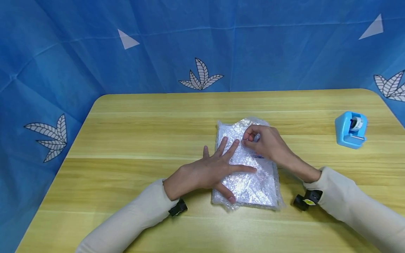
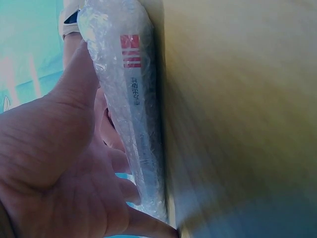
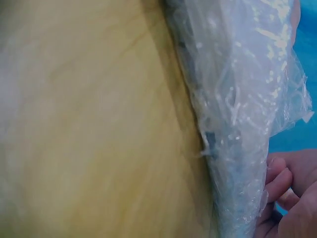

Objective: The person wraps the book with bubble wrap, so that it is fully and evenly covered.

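A flat, book-like package in clear bubble wrap (image 1: 250, 186) lies on the wooden table. Through the wrap in the left wrist view, its spine (image 2: 133, 91) shows red marks and dark printed characters. My left hand (image 1: 212, 172) rests across the package's left side, fingers spread wide and the thumb near its front edge. Over the upper right part, my right hand (image 1: 269, 144) has its thumb and index finger pinched together at the wrap's surface. Curled fingers (image 3: 277, 183) of that hand touch the wrap in the right wrist view. A small clear piece shows beside them.
A blue tape dispenser (image 1: 351, 130) with a roll in it stands at the right of the table (image 1: 142, 140). Behind the table's far edge hangs a blue cloth (image 1: 158, 63) with leaf prints and pale triangles. Loose wrap (image 3: 294, 99) sticks out at one end of the package.
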Action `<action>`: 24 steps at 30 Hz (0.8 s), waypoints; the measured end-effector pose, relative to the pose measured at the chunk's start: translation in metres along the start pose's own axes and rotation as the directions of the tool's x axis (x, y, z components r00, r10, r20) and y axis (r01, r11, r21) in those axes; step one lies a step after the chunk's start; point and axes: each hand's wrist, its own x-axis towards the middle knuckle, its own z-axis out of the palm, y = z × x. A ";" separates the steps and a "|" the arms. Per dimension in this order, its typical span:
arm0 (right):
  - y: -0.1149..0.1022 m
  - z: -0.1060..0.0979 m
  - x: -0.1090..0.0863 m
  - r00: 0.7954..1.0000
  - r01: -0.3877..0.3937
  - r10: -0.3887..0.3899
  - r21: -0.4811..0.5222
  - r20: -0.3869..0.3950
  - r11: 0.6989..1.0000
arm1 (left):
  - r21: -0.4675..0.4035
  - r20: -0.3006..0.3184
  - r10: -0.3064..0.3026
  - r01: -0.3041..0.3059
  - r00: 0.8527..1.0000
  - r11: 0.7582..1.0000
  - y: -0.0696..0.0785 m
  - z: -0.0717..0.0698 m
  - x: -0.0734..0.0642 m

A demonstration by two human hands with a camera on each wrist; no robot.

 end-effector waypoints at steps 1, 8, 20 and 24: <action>0.000 0.000 0.000 1.000 0.004 -0.004 -0.002 0.003 1.000 | 0.001 0.001 0.000 0.000 1.000 1.000 0.000 0.000 0.000; -0.002 -0.004 -0.001 0.998 0.035 -0.035 0.000 0.057 0.999 | 0.001 0.003 -0.003 0.003 1.000 1.000 0.000 0.000 0.001; -0.009 -0.017 0.000 0.974 0.047 -0.030 -0.074 0.223 0.996 | -0.010 0.000 0.007 -0.007 1.000 1.000 0.000 0.000 0.000; -0.011 -0.015 -0.002 0.977 0.086 -0.050 -0.166 0.209 0.982 | 0.018 -0.010 0.012 -0.011 1.000 1.000 -0.001 0.001 0.000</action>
